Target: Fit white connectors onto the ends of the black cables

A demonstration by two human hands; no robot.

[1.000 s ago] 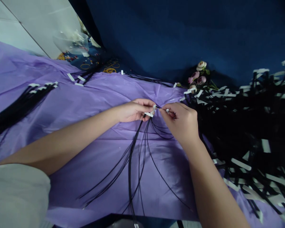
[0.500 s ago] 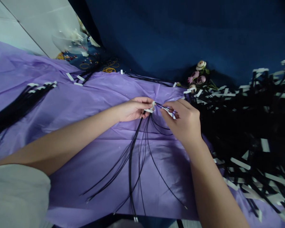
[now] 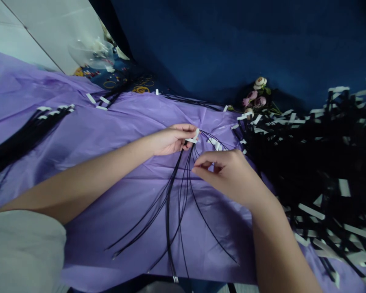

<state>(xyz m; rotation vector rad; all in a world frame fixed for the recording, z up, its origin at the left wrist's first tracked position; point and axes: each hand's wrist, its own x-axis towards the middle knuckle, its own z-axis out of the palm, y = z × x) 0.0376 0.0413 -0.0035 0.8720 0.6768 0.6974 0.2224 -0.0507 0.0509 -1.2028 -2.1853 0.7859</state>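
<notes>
Our left hand pinches white connectors above a purple sheet. Black wires trail from these connectors toward us. Below and right of the connectors, our right hand has thumb and forefinger tips together; whether they grip a wire, we cannot tell. Farther right of the connectors lies a heap of black cables.

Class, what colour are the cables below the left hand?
The cables are black, seen in the head view.

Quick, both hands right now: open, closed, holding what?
Left hand: closed, holding white connectors with black wires hanging below.
Right hand: pinched closed beside the wires; whether it holds one can't be told.
</notes>
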